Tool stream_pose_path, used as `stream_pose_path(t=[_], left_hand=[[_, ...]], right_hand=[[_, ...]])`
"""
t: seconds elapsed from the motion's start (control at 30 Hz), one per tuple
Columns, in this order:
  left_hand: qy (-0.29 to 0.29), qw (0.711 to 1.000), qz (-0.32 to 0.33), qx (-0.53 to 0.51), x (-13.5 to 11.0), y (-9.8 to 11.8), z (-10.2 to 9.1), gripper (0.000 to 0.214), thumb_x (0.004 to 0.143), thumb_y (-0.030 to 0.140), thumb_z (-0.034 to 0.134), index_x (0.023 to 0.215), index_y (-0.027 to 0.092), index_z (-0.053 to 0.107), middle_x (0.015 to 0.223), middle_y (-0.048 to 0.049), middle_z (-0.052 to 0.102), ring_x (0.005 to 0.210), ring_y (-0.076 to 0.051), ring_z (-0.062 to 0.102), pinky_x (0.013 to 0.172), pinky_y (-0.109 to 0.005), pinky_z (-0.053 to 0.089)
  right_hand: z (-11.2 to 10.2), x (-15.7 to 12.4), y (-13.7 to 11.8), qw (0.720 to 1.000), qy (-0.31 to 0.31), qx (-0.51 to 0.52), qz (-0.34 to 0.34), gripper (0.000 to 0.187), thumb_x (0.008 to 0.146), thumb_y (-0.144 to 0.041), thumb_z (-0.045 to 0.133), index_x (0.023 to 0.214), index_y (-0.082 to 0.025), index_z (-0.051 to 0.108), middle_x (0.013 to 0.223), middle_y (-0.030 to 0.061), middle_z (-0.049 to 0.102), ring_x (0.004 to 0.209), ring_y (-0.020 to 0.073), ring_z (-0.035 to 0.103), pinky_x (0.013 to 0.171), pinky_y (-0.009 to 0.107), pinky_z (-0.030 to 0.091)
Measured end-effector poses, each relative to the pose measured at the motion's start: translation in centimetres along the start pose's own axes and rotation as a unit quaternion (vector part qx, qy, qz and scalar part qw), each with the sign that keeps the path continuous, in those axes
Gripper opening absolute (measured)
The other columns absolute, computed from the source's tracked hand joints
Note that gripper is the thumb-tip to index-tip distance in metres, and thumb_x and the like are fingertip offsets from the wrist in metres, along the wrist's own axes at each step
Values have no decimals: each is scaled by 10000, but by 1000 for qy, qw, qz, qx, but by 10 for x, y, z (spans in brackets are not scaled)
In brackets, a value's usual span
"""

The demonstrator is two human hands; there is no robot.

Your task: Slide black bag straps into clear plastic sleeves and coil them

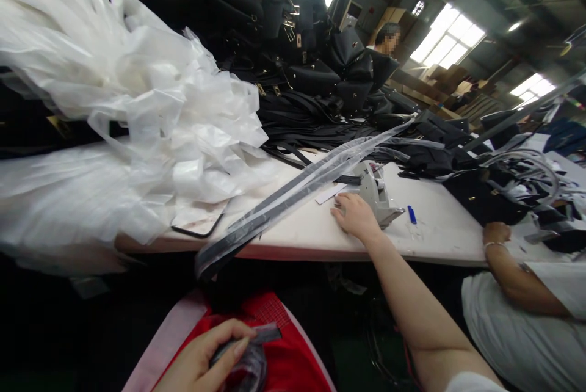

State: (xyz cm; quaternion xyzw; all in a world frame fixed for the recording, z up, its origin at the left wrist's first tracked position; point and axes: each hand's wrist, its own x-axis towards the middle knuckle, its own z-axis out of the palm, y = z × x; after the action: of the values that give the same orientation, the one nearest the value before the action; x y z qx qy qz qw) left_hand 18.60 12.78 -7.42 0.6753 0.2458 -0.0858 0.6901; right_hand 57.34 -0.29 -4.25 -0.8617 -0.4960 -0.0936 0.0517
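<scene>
My left hand (204,358) is low over my red lap, its fingers pinched on the end of a black strap in a clear plastic sleeve (293,193). That sleeved strap runs up across the edge of the white table (439,221) toward the far right. My right hand (354,216) reaches out onto the table, fingers curled against a grey tape dispenser (378,196). A white strip of tape or paper (330,193) lies just beyond its fingers.
A big heap of clear plastic bags (137,111) fills the left of the table, with a phone (198,228) under its edge. Black handbags and straps (311,74) pile up behind. A blue pen (412,214) lies right of the dispenser. A co-worker's arm (508,264) rests at right; another person (388,38) stands far back.
</scene>
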Motion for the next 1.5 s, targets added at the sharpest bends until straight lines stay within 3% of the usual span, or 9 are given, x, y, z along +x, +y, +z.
stream_pose_path(t=[0.17,0.27,0.37,0.53,0.7,0.83,1.23,1.4,1.5], left_hand=[[-15,1000,13,-8,1,6,2,472,860,620,515,992,206,699,838,-27,669,724,-176,582,645,-218,483],[-3,1000,19,-1,-3,11,1,446,868,593,513,987,207,702,885,-35,685,769,-188,607,692,-226,494],[10,1000,12,4,-9,13,-4,424,876,567,509,981,205,702,888,-34,687,792,-193,620,711,-228,496],[10,1000,10,-19,-15,14,-10,357,886,500,530,997,200,689,827,-17,676,742,-171,607,670,-208,494],[-14,1000,18,-21,-11,15,-11,343,915,478,517,998,196,691,897,-15,700,785,-166,621,708,-204,480],[-25,999,8,-33,-10,12,-12,353,914,478,519,999,179,685,874,-15,700,767,-167,619,685,-204,471],[-19,999,9,-44,-6,7,-13,339,930,472,516,1006,184,677,845,0,692,720,-146,602,634,-194,443],[-29,998,23,-41,-3,4,-14,337,932,482,515,1005,195,677,867,-4,697,728,-151,600,657,-210,456],[-26,998,28,-40,-3,3,-15,321,935,471,517,1012,203,676,869,0,697,732,-151,604,680,-219,461]], right_hand=[[13,16,-28,1000,15,-14,18,434,904,-410,594,1224,-117,610,1285,176,615,1221,307,541,1049,429,425],[20,30,-38,998,8,-37,44,267,978,-289,485,1098,-114,647,1099,174,692,1072,274,629,945,394,480],[10,30,-42,997,15,-40,57,309,1006,-197,373,981,-110,668,904,176,715,916,272,670,869,405,504],[-16,-14,-67,995,73,56,-40,318,1015,-277,395,1181,-185,651,1217,127,677,1152,257,609,1036,419,450],[0,-56,-96,973,20,216,-83,236,962,-299,531,1107,-238,706,1191,73,700,1146,221,629,1034,399,490],[10,-60,-96,958,16,286,-24,227,886,-325,643,1078,-225,714,1189,95,695,1130,234,635,1024,417,499],[0,-42,-80,911,-85,402,46,223,825,-383,703,971,-223,757,1099,88,698,1044,229,654,949,386,520],[-4,-37,-81,923,-93,372,42,191,864,-363,653,894,-216,770,1044,88,709,993,223,665,922,389,530],[-7,-39,-84,944,-87,318,-13,221,835,-335,703,1018,-223,755,1121,85,699,1056,230,651,969,395,515]])
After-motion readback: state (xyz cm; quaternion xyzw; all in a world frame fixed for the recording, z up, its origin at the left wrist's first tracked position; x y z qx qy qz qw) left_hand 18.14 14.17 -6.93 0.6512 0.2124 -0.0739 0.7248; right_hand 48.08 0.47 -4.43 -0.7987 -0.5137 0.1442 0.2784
